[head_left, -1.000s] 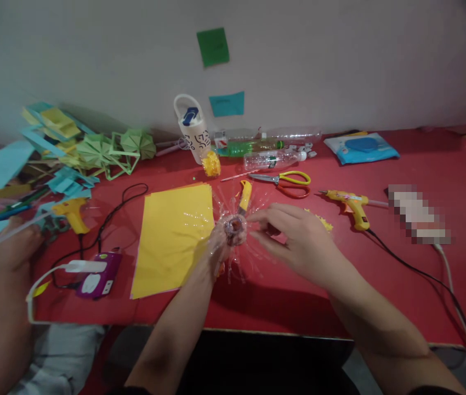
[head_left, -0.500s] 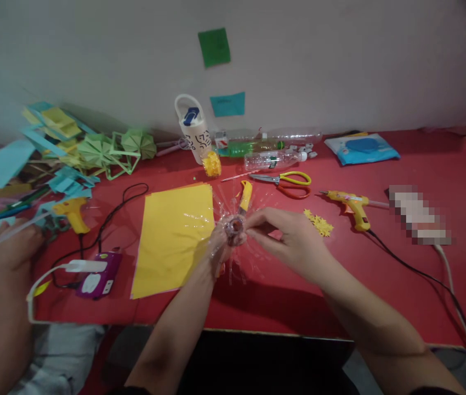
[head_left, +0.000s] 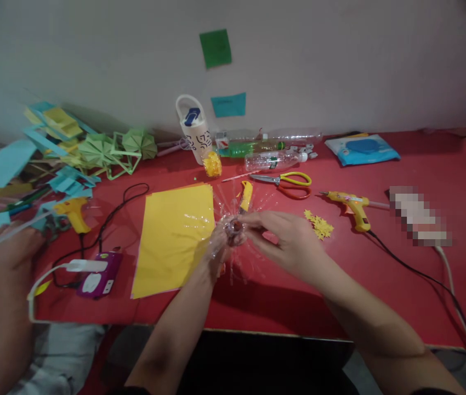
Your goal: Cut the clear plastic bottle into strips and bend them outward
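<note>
A clear plastic bottle top (head_left: 236, 225), cut into thin strips that fan out all round its neck, is held above the red table. My left hand (head_left: 219, 237) is closed round it from below, its fingers partly seen through the plastic. From the right, my right hand (head_left: 288, 236) reaches in with thumb and forefinger closed at the neck's rim; the exact contact is blurred. Just beyond the strips lies a yellow-handled cutter (head_left: 246, 196). Yellow paper sheets (head_left: 171, 236) lie left of my hands, and small yellow cut-outs (head_left: 320, 225) to the right.
Scissors (head_left: 294, 179), plastic bottles (head_left: 274, 160) and a white tumbler (head_left: 197, 137) are toward the wall. On the right are a glue gun (head_left: 352, 206) and a wipes pack (head_left: 362, 149). Another person's hand (head_left: 13, 244), a purple power adapter (head_left: 99, 274) and cords occupy the left.
My right thumb and forefinger have moved slightly left, onto the bottle neck's rim. The left hand keeps its hold with little movement.
</note>
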`<state>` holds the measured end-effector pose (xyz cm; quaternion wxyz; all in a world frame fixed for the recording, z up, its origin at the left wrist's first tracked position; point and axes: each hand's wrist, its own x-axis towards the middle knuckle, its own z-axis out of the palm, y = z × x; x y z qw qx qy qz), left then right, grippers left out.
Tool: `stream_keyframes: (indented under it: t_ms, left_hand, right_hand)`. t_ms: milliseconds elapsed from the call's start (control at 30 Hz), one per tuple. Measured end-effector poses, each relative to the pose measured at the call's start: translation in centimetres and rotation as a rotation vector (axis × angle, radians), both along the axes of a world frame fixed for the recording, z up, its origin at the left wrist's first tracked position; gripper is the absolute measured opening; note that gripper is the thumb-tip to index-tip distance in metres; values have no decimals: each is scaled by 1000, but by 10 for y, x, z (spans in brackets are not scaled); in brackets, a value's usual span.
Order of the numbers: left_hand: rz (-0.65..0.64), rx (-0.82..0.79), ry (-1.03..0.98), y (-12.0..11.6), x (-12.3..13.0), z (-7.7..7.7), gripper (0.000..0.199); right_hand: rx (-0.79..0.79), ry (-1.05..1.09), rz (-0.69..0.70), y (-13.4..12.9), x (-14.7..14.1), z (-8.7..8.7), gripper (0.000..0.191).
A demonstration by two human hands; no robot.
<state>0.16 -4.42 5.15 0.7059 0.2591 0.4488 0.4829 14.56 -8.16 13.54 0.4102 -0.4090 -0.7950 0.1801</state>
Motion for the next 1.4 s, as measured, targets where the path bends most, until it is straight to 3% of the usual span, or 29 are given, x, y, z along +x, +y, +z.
stream_keyframes:
  t_ms: [467, 767, 1033, 1400]
  left_hand:
    - [-15, -213, -32, 8, 7, 12, 18]
    - [15, -57, 3, -6, 4, 16, 16]
    - [45, -45, -6, 4, 3, 0, 25]
    - [-180, -23, -137, 13, -1, -4, 28]
  right_hand:
    - [-7, -27, -17, -1, 2, 0, 20]
    - [56, -59, -7, -4, 1, 2, 19]
    - [14, -46, -54, -8, 0, 2, 21]
    - [149, -83, -211, -12, 16, 23, 17]
